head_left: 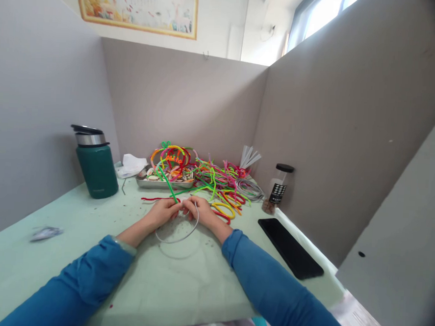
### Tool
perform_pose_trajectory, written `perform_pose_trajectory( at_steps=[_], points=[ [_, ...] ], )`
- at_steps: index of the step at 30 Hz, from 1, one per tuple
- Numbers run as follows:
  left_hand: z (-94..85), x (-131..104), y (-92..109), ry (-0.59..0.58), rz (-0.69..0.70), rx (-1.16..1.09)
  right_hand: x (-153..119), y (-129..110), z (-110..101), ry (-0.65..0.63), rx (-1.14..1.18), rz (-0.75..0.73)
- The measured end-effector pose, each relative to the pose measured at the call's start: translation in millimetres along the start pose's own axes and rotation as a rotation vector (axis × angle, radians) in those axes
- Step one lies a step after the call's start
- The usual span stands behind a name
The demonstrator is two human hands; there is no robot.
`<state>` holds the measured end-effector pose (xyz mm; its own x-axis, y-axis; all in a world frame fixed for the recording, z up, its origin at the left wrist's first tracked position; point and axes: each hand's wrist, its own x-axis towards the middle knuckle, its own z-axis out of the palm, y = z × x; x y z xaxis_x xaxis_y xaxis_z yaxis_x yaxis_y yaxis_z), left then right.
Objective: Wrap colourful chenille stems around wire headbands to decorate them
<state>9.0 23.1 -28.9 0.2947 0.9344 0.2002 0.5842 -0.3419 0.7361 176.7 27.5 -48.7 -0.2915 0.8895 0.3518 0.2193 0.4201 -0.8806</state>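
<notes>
Fingers of the left hand [161, 214] and right hand [201, 212] pinch close together over the worktop [195, 289], the right apparently closed on a grey ring [172, 242] hanging toward the near side, the left on a green pipe cleaner [169, 184] pointing far left. The step looks like fitting pipe cleaner to ring; the next move would call for a steady ring and a tight wrap.

A: We're up on the wearer's head, one single view, facing forward and tipped down over the green table [202, 290]!
B: And how near?
A: Close in! The sleeves [279, 290] enter from the bottom, left hand [163, 214] and right hand [200, 211] just below centre, the grey back partition [181, 87] beyond, a window [318, 15] high right.
</notes>
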Motion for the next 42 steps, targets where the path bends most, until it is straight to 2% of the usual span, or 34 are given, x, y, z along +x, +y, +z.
perform_pose_trajectory(
  at_steps=[13, 21, 31, 42],
  points=[
    [0.4, -0.3, 2.0, -0.005, -0.035, -0.008, 3.3, 6.0, 1.2, 0.012, 0.008, -0.004],
    [1.1, -0.4, -1.0, -0.070, -0.041, -0.031, 1.4, -0.3, 1.0, -0.033, 0.017, -0.024],
    [2.3, -2.6, 2.4, -0.060, -0.110, -0.265, -2.0, -10.0, -0.5, -0.023, 0.025, 0.005],
    [-1.6, -5.5, 5.6, -0.157, -0.047, -0.049, -0.7, -3.5, -0.6, -0.104, 0.075, -0.051]
  ],
)
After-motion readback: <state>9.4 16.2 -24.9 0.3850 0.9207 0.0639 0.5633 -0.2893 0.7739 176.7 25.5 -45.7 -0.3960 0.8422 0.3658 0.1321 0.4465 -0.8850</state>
